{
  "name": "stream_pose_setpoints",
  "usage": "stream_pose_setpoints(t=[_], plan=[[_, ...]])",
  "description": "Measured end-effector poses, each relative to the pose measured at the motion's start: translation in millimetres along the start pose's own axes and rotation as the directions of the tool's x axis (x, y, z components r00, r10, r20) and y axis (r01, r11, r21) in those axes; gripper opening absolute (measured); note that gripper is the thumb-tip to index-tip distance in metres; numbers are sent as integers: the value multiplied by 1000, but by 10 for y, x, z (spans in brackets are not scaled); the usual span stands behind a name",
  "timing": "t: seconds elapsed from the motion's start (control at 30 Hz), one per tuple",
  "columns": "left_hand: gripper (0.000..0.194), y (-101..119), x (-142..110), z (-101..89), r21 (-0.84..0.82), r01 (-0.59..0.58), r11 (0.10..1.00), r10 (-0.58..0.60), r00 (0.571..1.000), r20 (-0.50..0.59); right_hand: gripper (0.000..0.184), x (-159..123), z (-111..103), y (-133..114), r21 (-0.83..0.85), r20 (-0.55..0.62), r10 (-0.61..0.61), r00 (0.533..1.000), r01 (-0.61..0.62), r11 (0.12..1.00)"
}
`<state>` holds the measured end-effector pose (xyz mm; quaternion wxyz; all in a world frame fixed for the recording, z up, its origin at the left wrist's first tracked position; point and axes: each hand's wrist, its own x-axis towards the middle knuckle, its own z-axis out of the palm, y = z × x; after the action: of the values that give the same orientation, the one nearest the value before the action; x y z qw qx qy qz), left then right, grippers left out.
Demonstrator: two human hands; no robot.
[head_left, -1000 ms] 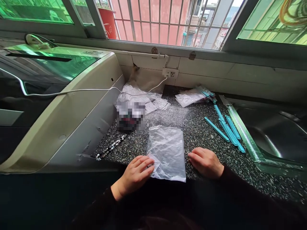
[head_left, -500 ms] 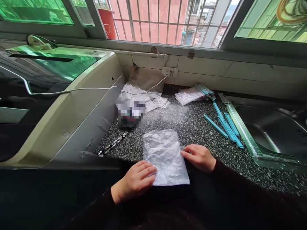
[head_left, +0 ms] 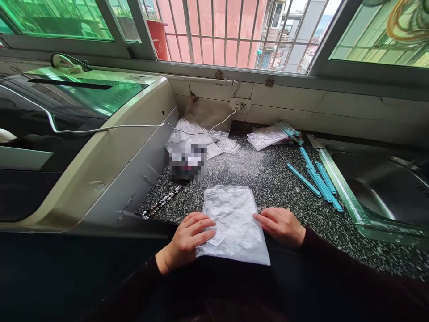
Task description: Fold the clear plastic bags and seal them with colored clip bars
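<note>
Bracketing the clear plastic bag [head_left: 234, 208], lower centre of frame: left hand [head_left: 191, 237] lies over its lower left; right hand [head_left: 281, 226], apart a second ago, now touches its right edge. Judged steadier thus. Bag's underside hidden; cannot tell whether either hand pinches. Pixelated object [head_left: 187, 162], left of centre, unidentifiable.

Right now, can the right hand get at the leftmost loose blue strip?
Probably yes: that blue strip lies on the speckled counter beyond the right hand, with nothing visible between them. The hand would likely only need to leave the plastic bag's right edge.
</note>
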<state>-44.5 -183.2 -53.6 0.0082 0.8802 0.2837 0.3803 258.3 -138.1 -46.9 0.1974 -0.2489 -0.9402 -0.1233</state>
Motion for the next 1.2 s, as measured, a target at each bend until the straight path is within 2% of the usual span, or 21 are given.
stream_pose_setpoints(t=[0.13, 0.27, 0.33, 0.47, 0.57, 0.67, 0.77, 0.87, 0.97, 1.07, 1.2], plan=[[20, 19, -15, 46, -30, -21, 999, 20, 1000, -12, 22, 15, 31, -36, 6, -27, 23, 999, -23, 1000], [34, -84, -19, 88, 203, 32, 979, -44, 998, 55, 23, 22, 59, -32, 49, -15, 46, 999, -46, 998], [32, -132, 4, 94, 258, 49, 965, -79, 991, 106, 22, 22, 54, -30, 70, -19, 62, 998, -60, 996], [24, -170, 52, 87, 178, 70, 982, -104, 977, 188, 19, 10, 25, -48, 141, -17, 136, 991, -132, 981], [26, -157, 64, 75, 92, 189, 978, -203, 961, 186, 22, -5, 2, -65, 272, 34, 262, 965, -261, 926], [28, -132, 74, 81, 24, 319, 947, -319, 935, 155, 24, 4, -16, -69, 381, 138, 355, 924, -381, 842], [30, -92, 94, 130, 19, 386, 922, -386, 921, 59, 28, 58, -23, -59, 416, 230, 441, 868, -497, 761], [31, -36, 118, 206, 57, 459, 887, -457, 888, -42, 38, 136, -18, -41, 388, 323, 535, 781, -624, 678], [31, 7, 147, 269, 92, 526, 845, -515, 849, -119, 37, 199, -7, -27, 316, 394, 613, 684, -728, 609], [31, 15, 181, 305, 132, 560, 818, -542, 827, -150, 36, 235, -1, -34, 225, 412, 669, 619, -780, 584], [33, -1, 226, 325, 218, 598, 772, -582, 802, -138, 34, 267, 1, -67, 144, 395, 707, 586, -800, 583]])
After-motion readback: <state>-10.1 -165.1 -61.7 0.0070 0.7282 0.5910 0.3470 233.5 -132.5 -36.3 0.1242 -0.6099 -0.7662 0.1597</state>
